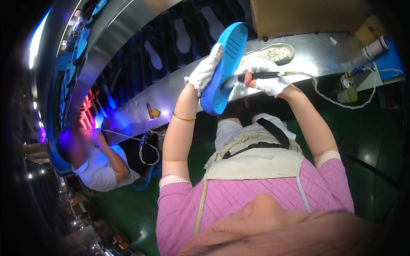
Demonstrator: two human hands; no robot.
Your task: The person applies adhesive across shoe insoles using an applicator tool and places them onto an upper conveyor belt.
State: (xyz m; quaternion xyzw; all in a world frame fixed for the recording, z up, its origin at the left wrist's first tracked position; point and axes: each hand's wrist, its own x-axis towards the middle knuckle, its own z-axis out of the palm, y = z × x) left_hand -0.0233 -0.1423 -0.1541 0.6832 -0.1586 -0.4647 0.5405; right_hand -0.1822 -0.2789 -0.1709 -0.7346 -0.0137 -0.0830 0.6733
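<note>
While the left hand [208,68], in a white cloth glove, is clamped on the side of a long blue ridged shoe sole [233,51], the gloved right hand [267,83] is closed round a slim black-handled tool [274,74]. The sole is held tilted above the front edge of a shiny metal worktop [314,55]; the tool's blurred tip is at its inner face, though contact cannot be told. A pale hose [315,83] trails rightward past that edge. Near the worktop's back edge, an off-white perforated shoe [279,53] lies beside a brown cardboard box [299,19].
</note>
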